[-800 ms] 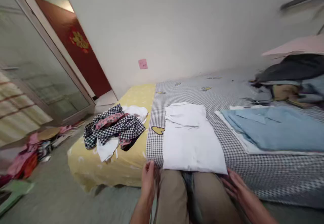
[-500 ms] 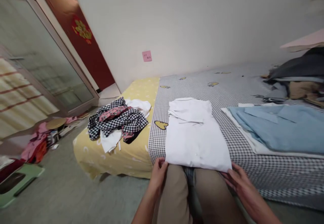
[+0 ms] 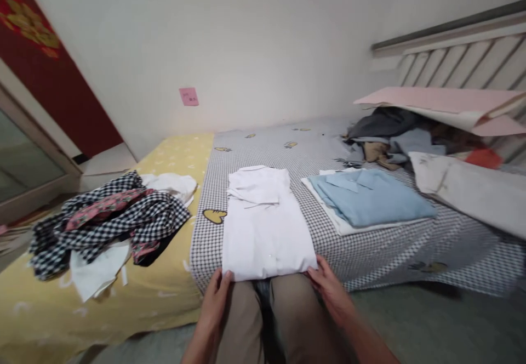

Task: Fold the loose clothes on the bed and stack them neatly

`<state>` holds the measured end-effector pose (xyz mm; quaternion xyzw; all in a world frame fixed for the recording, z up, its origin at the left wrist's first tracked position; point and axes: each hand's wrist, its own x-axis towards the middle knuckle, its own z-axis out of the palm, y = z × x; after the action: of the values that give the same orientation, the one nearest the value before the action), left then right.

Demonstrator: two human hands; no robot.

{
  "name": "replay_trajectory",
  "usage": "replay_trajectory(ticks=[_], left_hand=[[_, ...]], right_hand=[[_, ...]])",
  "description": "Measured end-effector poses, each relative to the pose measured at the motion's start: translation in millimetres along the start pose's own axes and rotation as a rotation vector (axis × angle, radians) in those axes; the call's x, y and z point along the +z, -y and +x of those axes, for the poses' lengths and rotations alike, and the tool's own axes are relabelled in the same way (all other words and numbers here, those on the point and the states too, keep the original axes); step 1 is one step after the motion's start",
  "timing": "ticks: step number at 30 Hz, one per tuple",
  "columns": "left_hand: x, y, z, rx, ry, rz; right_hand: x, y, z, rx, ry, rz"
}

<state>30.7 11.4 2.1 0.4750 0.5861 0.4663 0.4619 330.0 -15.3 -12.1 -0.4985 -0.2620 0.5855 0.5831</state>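
Observation:
A white shirt (image 3: 265, 229) lies folded into a long rectangle on the checked bedsheet (image 3: 316, 150), its collar end toward the wall. My left hand (image 3: 216, 293) pinches the shirt's near left corner. At the near right corner, my right hand (image 3: 326, 284) grips the hem between thumb and fingers. The near edge of the shirt reaches the bed's front edge, just above my knees. To the right lies a folded light blue shirt (image 3: 378, 199) on top of white cloth (image 3: 349, 228).
On the yellow sheet (image 3: 164, 293) at left sits a heap of black-and-white checked clothes (image 3: 102, 216) with white pieces. Dark clothes (image 3: 382, 125) and a pink board (image 3: 444, 98) are piled at the back right. A white fabric piece (image 3: 468, 188) lies at the right.
The view has turned to the right, so the bed's right side and rail now show. Both hands stay at the white shirt's near corners; the shirt looks the same.

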Motion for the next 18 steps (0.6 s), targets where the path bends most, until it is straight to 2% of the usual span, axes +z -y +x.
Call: replay_trajectory(ticks=[4, 8, 13, 18], left_hand=[[4.5, -5, 14, -0.029, 0.039, 0.044], [7.0, -18, 17, 0.001, 0.001, 0.002], [2.3, -37, 3, 0.019, -0.037, -0.018], [-7.9, -45, -20, 0.101, -0.069, -0.050]], right_hand=[[2, 0, 7, 0.004, -0.048, -0.023], [10, 6, 15, -0.008, -0.087, -0.014], [19, 17, 11, -0.035, -0.114, -0.005], [15, 13, -10, -0.026, -0.109, -0.026]])
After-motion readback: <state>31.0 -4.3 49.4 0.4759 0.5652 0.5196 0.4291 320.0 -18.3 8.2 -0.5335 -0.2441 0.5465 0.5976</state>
